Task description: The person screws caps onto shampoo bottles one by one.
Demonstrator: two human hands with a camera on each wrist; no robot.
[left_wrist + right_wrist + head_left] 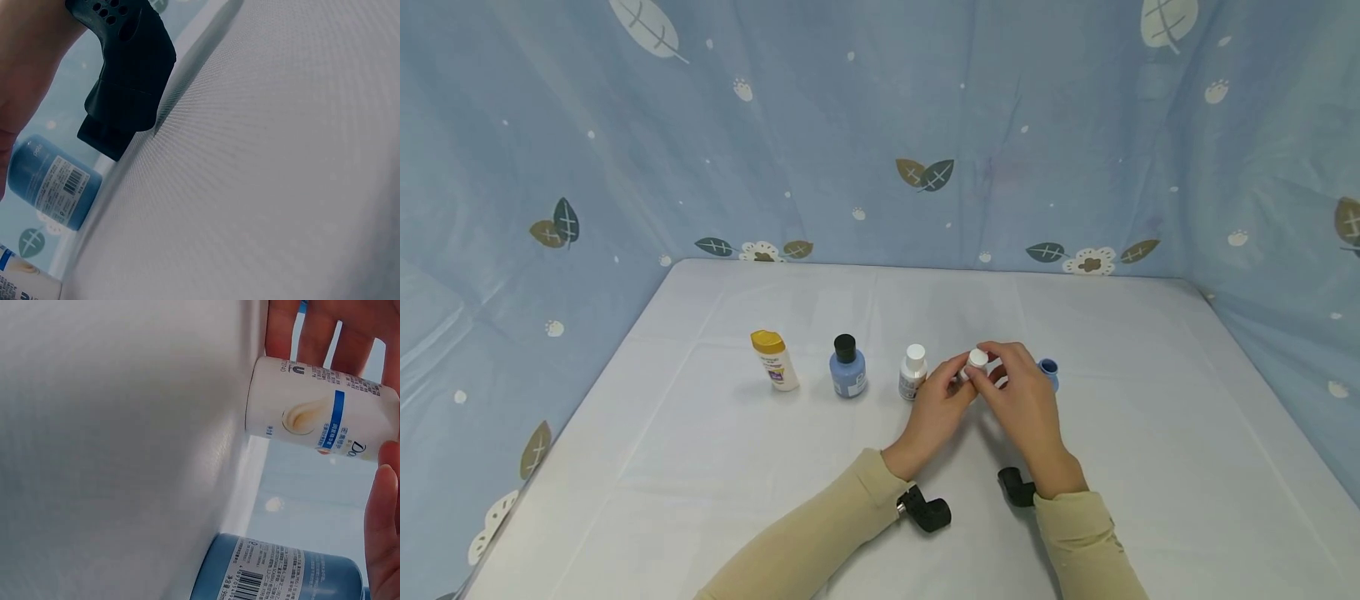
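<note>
A small white bottle with a blue-striped label stands between the two hands; its white cap shows from above. My left hand grips the bottle's body, its fingers partly behind it in the right wrist view. The right hand pinches the cap from the other side. Just beyond that hand is a blue bottle with an uncovered mouth, its label also seen in the left wrist view. Close by the left hand stands another white bottle with a white cap.
Farther left are a blue bottle with a black cap and a white bottle with a yellow cap. All stand on a white-covered table. A blue patterned curtain hangs around it. Each wrist carries a black camera mount.
</note>
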